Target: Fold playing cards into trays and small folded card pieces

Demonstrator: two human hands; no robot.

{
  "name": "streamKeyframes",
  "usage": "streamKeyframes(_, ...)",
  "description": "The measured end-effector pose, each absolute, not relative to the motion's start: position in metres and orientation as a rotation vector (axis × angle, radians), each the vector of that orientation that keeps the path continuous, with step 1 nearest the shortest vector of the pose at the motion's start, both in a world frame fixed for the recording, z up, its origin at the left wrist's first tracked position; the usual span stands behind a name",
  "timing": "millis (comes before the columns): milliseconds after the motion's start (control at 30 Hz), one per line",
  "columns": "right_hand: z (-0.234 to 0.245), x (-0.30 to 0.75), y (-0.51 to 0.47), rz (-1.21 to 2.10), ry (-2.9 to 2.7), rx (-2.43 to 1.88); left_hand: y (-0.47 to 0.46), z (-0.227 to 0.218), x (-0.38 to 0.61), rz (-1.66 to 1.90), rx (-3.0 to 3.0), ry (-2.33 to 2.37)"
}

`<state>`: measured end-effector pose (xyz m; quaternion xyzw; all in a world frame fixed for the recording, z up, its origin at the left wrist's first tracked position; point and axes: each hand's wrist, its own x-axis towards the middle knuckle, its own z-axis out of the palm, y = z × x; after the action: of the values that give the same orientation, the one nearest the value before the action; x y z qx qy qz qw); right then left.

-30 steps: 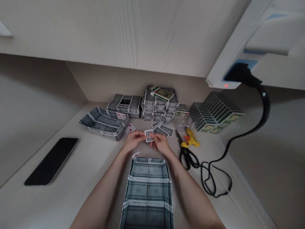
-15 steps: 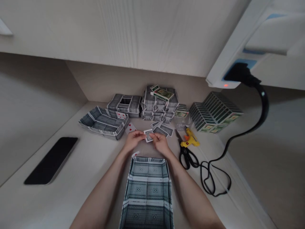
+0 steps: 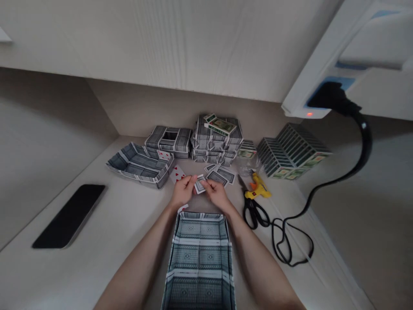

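Observation:
My left hand (image 3: 182, 191) and my right hand (image 3: 217, 193) meet above the desk, both pinching a small folded playing card (image 3: 200, 185) with a grey patterned back. Each hand's fingers are closed on one side of it. Just below my wrists lies a long open tray made of joined playing cards (image 3: 200, 258), between my forearms. Loose cards (image 3: 221, 175) lie flat on the desk right behind my hands.
Another card tray (image 3: 138, 163) and stacked card boxes (image 3: 216, 140) stand at the back. Rows of card packs (image 3: 290, 153) sit at the right. A yellow glue gun (image 3: 258, 188), black scissors (image 3: 254, 213) and a black cable (image 3: 290, 241) lie to the right. A dark phone (image 3: 69, 215) lies left.
My left hand's fingers have shifted further over the folded card, tilting it. The camera view has drifted slightly. Everything else on the desk stays put.

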<state>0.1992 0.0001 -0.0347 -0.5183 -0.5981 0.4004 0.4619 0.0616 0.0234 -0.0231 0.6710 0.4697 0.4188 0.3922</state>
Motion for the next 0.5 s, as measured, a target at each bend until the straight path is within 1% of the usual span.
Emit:
streamKeyframes(100, -0.0305, 0.2017, -0.0019, 1.214, -1.465, -1.167, 0.0217, -0.0212, 0.0631, 1.119, 1.631, 1.224)
streamKeyframes(167, -0.0289, 0.2034, -0.0021, 1.286, -1.454, -1.131, 0.0212, -0.0205, 0.0638, 1.148, 1.585, 1.216)
streamKeyframes(333, -0.0299, 0.2044, -0.0009, 1.187, -1.424, -1.235, 0.0234, -0.0188, 0.0631, 1.128, 1.557, 1.162)
streamKeyframes(500, -0.0319, 0.2033, -0.0006, 1.176, -1.330, -1.196, 0.0258, -0.0229, 0.0637, 1.041, 1.547, 1.114)
